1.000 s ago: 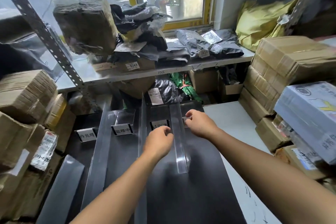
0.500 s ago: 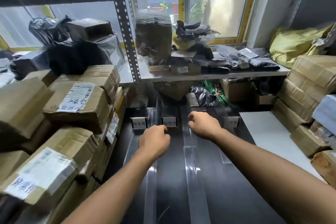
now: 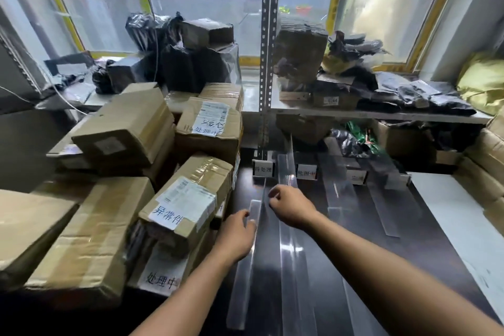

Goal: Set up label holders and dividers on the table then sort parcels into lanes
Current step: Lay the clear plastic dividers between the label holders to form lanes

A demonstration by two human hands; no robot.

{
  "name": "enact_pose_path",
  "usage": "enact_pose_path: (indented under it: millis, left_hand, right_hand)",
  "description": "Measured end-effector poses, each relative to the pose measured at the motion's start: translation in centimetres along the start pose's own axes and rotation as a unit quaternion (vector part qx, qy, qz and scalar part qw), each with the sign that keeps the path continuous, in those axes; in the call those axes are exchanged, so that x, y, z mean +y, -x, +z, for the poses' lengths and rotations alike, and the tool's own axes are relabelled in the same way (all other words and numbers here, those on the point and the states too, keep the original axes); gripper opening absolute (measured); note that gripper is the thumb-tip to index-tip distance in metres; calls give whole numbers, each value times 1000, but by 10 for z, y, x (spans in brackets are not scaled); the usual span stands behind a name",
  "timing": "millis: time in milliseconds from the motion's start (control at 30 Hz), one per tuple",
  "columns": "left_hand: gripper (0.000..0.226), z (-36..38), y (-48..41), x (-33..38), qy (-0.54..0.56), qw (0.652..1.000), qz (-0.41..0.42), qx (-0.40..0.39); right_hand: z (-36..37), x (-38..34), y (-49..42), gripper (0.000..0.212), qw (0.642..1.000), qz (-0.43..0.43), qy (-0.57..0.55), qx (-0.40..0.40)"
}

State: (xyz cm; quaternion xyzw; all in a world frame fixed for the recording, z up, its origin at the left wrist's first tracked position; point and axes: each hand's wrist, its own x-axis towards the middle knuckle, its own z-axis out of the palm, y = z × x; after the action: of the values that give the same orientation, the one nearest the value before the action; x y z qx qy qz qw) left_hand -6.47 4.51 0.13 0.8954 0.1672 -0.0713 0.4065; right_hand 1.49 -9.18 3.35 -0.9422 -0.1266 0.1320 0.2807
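Observation:
Several clear acrylic dividers lie lengthwise on the dark table (image 3: 354, 248). The leftmost divider (image 3: 246, 267) runs between my hands. My left hand (image 3: 237, 237) holds its left side with curled fingers. My right hand (image 3: 290, 206) pinches its upright edge a little farther back. A second divider (image 3: 291, 240) lies just right of my right wrist, and two more dividers (image 3: 338, 188) sit to the right. Small label holders stand at the table's far end: the left one (image 3: 263, 170), the middle one (image 3: 306, 171) and a third (image 3: 357, 177).
Taped cardboard parcels (image 3: 188, 199) with handwritten labels are stacked at the table's left edge, close to my left hand. More boxes (image 3: 488, 161) stand at the right. A metal shelf (image 3: 368, 114) behind the table carries black bags and boxes. A white surface (image 3: 450, 213) adjoins the right side.
The view has swung left, showing the parcel stack. Both hands have moved left from the middle dividers to the leftmost divider and taken hold of it.

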Motion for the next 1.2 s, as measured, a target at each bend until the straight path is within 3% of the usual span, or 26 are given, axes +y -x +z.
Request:
enact_pose_path:
  millis: [233, 667, 967, 1133, 1200]
  left_hand:
    - [45, 24, 18, -39, 160, 982, -80, -53]
    - [14, 15, 37, -70, 238, 955, -87, -156]
    - [25, 17, 39, -74, 232, 960, -86, -129]
    - [45, 28, 36, -76, 161, 985, -45, -46]
    - [59, 28, 36, -78, 167, 983, -49, -55]
  right_hand:
    - [43, -8, 3, 38, 994, 61, -87, -14]
    - [81, 0, 11, 51, 991, 63, -68, -92]
    - [83, 6, 12, 55, 991, 61, -72, -95]
    - [81, 6, 14, 58, 992, 68, -67, -80]
    - [81, 4, 14, 59, 995, 56, -57, -60]
